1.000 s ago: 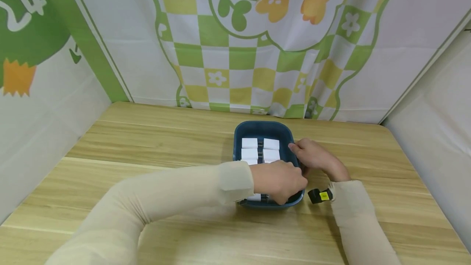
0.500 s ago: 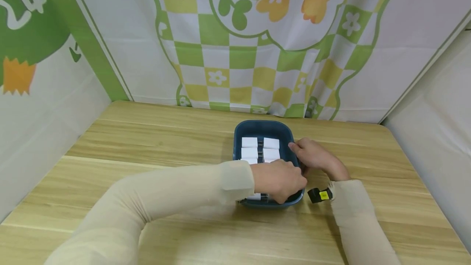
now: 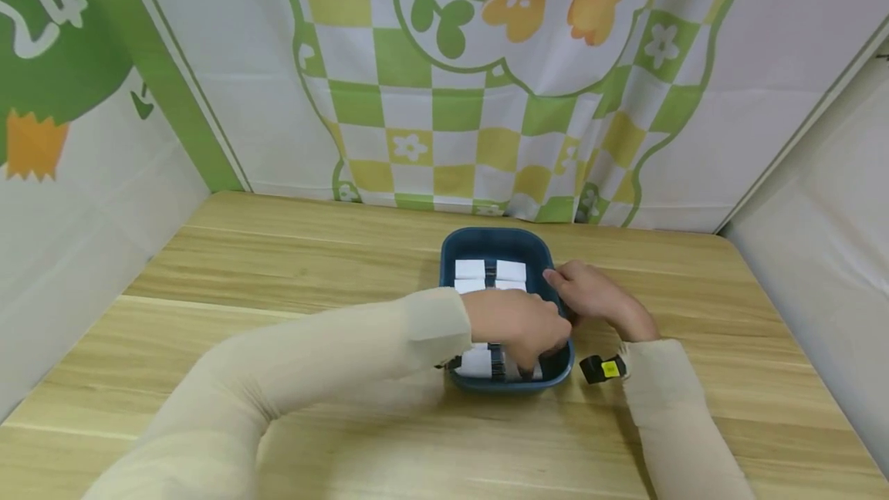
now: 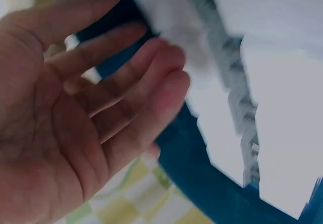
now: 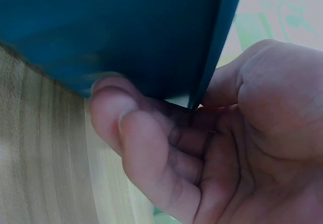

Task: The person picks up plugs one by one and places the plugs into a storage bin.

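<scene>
A dark blue rectangular tub (image 3: 495, 242) stands on the table. Inside it lie two columns of white flat pieces (image 3: 470, 269), with a dark ridged strip (image 4: 237, 77) running between them. My left hand (image 3: 514, 321) reaches over the near part of the tub and hides some of the pieces. In the left wrist view its fingers (image 4: 146, 100) are loosely bent, nothing is in the palm, and the fingertips overlap the edge of the white pieces. At the tub's right side, my right hand (image 3: 593, 293) grips the wall, thumb at the rim and fingers bent against the outside.
The wooden table (image 3: 292, 253) extends around the tub. A patterned curtain (image 3: 451, 114) hangs behind its far edge, with white cloth walls at both sides. A black strap with a yellow label (image 3: 611, 369) sits at the right wrist.
My left hand has shifted slightly away from me and up within the tub, uncovering more near white pieces. The right hand and tub have stayed in place.
</scene>
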Motion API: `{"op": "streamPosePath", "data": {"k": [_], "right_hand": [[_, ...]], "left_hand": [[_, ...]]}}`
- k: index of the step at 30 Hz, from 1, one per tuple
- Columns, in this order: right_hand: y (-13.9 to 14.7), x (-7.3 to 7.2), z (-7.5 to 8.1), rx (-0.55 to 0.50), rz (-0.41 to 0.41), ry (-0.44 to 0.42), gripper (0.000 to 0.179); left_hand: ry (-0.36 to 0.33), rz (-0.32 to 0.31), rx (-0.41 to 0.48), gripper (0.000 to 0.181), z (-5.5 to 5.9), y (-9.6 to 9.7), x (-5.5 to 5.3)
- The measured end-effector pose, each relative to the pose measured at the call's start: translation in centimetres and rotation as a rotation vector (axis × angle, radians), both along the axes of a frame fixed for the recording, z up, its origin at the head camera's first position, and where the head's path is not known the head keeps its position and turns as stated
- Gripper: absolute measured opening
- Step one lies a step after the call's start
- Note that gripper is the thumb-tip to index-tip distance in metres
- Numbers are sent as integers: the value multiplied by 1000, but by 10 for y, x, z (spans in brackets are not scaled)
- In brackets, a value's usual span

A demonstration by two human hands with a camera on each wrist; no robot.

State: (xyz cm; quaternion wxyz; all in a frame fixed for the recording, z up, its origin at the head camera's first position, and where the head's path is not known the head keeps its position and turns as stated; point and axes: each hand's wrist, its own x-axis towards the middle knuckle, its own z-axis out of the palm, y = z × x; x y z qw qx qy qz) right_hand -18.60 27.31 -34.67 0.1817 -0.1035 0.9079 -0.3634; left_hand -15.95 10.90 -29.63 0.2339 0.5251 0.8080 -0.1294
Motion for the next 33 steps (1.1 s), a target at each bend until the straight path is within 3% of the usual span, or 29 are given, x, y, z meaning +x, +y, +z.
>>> {"op": "streamPosePath", "data": {"k": [4,7,9,13,17,21,27,33], "right_hand": [[0,-1,-1,6,-8,2,43],[0,-1,0,-2,-13,-11,44],[-1,0,0,-2,-14,-20,44],[-1,0,0,0,-29,-32,44],[-3,1,2,2,-28,-28,44],[-3,1,3,-2,-21,-28,44],[-3,2,4,-9,-21,-15,44],[-4,2,3,-2,-22,-20,43]], "left_hand": [[-72,66,-7,27,20,-9,-25],[-26,142,-4,33,29,-17,-46],[13,175,-23,36,30,-20,-57],[50,164,-131,43,22,-24,-69],[70,86,-266,51,10,-26,-75],[72,34,-341,56,4,-28,-76],[1,184,-324,57,8,-30,-75],[-11,209,-324,56,7,-30,-74]]}}
